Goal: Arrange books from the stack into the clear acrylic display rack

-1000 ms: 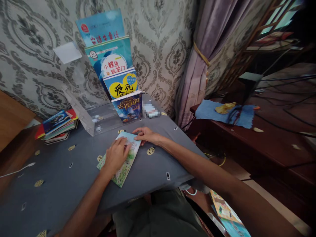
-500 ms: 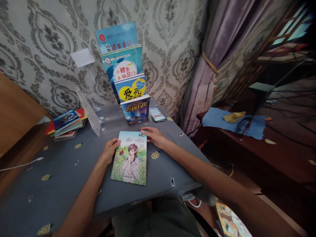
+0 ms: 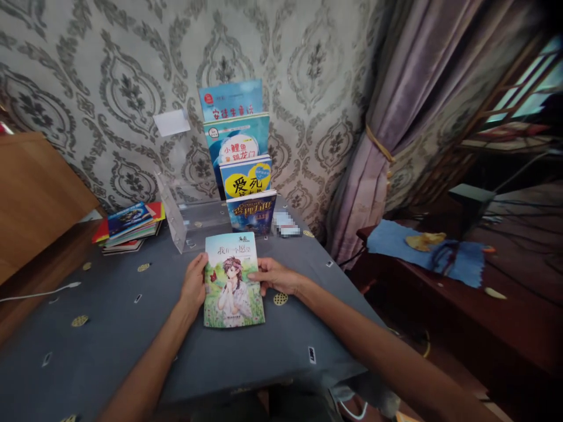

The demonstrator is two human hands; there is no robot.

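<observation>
Between my two hands is a thin paperback book (image 3: 231, 287), its cover showing a drawn figure in white among green plants. My left hand (image 3: 194, 282) grips the book's left edge. On the opposite edge, my right hand (image 3: 277, 276) holds it with the thumb on the cover and the fingers behind. Behind the book stands a clear acrylic rack (image 3: 173, 214) on the grey-blue tablecloth (image 3: 127, 346). Several upright books fill its right side in steps, with a dark blue book (image 3: 250, 215) in front and a light blue book (image 3: 231, 101) at the back.
A stack of thin books (image 3: 132, 225) lies at the left by a wooden panel (image 3: 39, 193). A white cable (image 3: 41, 292) crosses the table's left side. Right of the rack lies a blurred-out item (image 3: 287, 224). A dark red bench (image 3: 422, 310) with a blue cloth (image 3: 457, 261) stands at the right.
The book's top has lifted toward me, and its cover looks slightly bowed. My right hand has slid from the top right corner down to the middle of the right edge. The view has tilted up.
</observation>
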